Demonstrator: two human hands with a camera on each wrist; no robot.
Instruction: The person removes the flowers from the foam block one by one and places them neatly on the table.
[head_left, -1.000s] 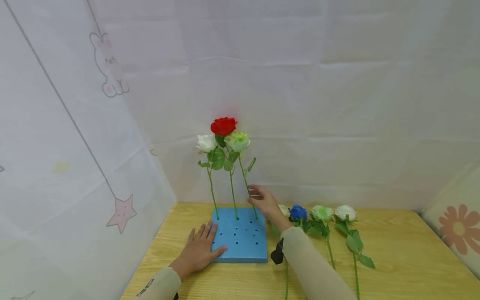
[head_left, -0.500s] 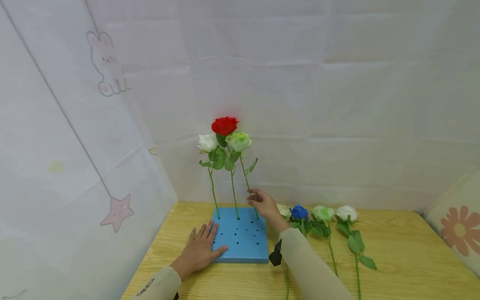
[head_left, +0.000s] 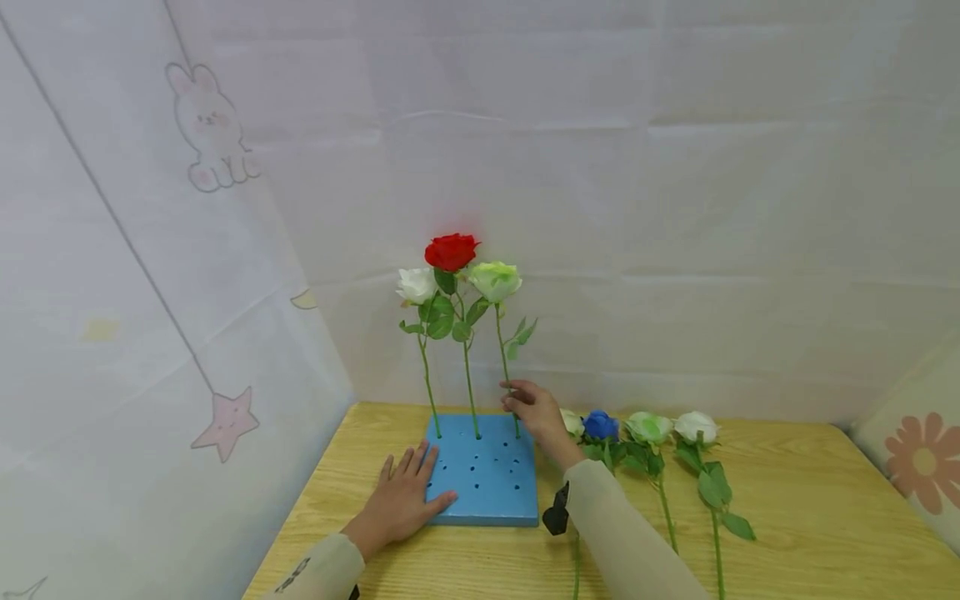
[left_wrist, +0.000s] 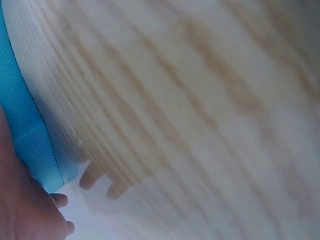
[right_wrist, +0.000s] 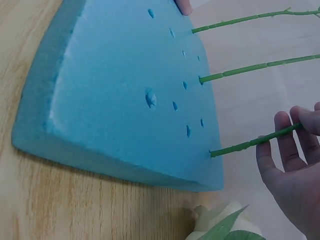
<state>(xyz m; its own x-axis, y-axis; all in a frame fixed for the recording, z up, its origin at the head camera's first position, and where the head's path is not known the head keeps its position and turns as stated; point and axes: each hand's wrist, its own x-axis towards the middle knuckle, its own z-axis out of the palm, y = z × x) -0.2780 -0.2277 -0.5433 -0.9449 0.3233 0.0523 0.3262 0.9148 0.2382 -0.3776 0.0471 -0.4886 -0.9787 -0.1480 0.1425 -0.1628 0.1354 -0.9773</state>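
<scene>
A blue foam block (head_left: 483, 504) pierced with several small holes lies on the table. Three artificial roses stand in its back row: a white rose (head_left: 416, 286), a red rose (head_left: 452, 252) and a pale green rose (head_left: 495, 282). My right hand (head_left: 534, 408) pinches the green rose's stem low down, between thumb and fingers. In the right wrist view that stem (right_wrist: 250, 143) enters a hole near the block's back corner. My left hand (head_left: 401, 496) rests flat with spread fingers on the block's left edge; the left wrist view shows only part of it.
Right of the block, several roses lie on the wooden table (head_left: 817, 500), among them a blue rose (head_left: 601, 425), a green-white rose (head_left: 649, 427) and a white rose (head_left: 696, 427). My right forearm crosses over some stems. A pale printed curtain (head_left: 675, 208) hangs close behind.
The green rose's head has swung right, away from the red rose, and its stem stands straighter. My right hand has shifted slightly right with the stem. The left hand stays put.
</scene>
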